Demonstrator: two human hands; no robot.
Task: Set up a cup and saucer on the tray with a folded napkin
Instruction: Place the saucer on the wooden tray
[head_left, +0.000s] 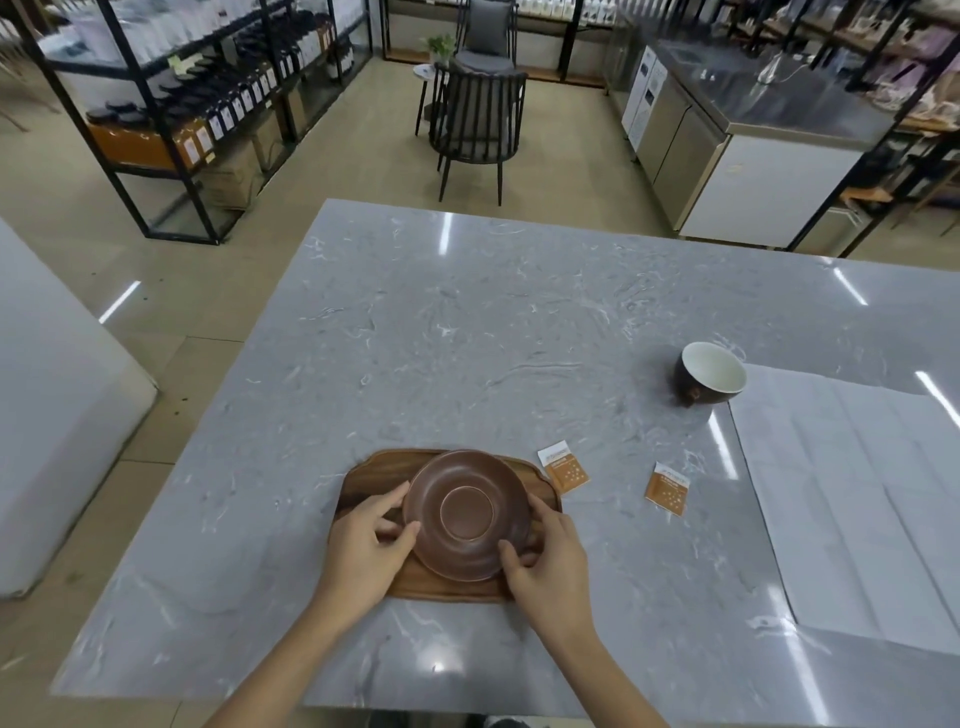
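A brown round saucer (466, 513) rests over the wooden tray (363, 480) near the table's front edge. My left hand (370, 551) grips the saucer's left rim and my right hand (545, 556) grips its right and lower rim. A dark cup (709, 374) with a white inside stands alone at the right, far from both hands. A large white sheet, the unfolded napkin (857, 499), lies flat at the right side of the table, just beyond the cup.
Two small orange-and-white sachets (563, 467) (667, 488) lie on the grey marble table (467, 338) right of the tray. Beyond the table's far edge stand dark chairs (475, 119), black shelving and a steel counter.
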